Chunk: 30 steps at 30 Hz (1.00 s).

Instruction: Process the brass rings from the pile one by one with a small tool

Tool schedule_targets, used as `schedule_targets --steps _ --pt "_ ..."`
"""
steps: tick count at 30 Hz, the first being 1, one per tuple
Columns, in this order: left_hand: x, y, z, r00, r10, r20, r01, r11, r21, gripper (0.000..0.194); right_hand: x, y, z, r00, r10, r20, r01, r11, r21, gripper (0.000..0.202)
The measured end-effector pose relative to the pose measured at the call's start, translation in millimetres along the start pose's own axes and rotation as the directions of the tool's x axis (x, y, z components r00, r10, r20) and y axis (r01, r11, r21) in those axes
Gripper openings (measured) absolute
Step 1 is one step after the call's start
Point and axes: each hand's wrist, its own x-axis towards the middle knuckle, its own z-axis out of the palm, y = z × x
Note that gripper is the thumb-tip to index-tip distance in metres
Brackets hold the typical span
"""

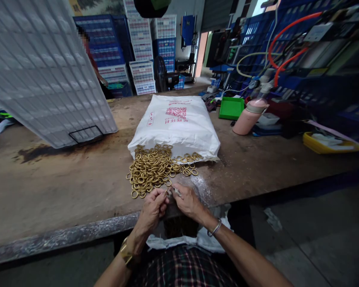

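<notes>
In the head view, our left hand (156, 204) has thumb and forefinger pressed together on what looks like one brass ring (166, 191). Our right hand (190, 202) is just beside it, its fingers curled in, with something greyish at the tips; we cannot tell whether they are clamped on it or on the ring. We judge that we are in the middle of close fingertip work on this one piece, and that the next move calls for a steady pinch from the left and small, careful motion from the right.

The loose rings (151, 169) lie heaped just beyond our fingertips, mostly to their left, at the mouth of a white sack (194, 115). Below our fingers is an open bag (211, 241); farther off to their right stands a pink bottle (247, 119).

As for writing, the sack bears red print: a code-like block and some Chinese characters, too small and turned for us to read surely. We can make out no brand on the bottle.
</notes>
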Motion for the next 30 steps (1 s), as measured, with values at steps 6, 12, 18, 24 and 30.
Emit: schedule_targets --steps 6,12,18,24,30 --pt "-3.4 2.1 2.2 0.999 0.020 -0.029 -0.019 1.000 0.017 0.033 -8.4 4.6 6.4 0.991 -0.109 0.079 0.124 0.965 -0.230 0.024" --pt "-4.6 1.8 1.4 0.998 0.034 -0.050 -0.031 0.998 0.062 0.034 -7.6 0.8 8.2 0.995 -0.058 0.079 0.080 0.947 -0.311 0.026" --pt "-6.8 5.2 4.6 0.995 0.056 -0.082 -0.046 0.991 0.123 0.035 -8.2 -5.2 4.9 0.995 -0.018 0.096 0.050 0.940 -0.339 0.032" --pt "-5.9 0.1 -1.0 0.992 0.095 -0.082 -0.080 0.981 0.175 0.037 -5.3 -11.8 4.0 0.979 0.058 0.198 0.030 0.909 -0.416 0.032" --pt "-15.1 0.3 -5.4 0.995 0.088 -0.043 -0.079 0.980 0.184 0.039 4.1 -13.1 -1.3 0.978 0.131 0.161 -0.032 0.862 -0.506 0.030"
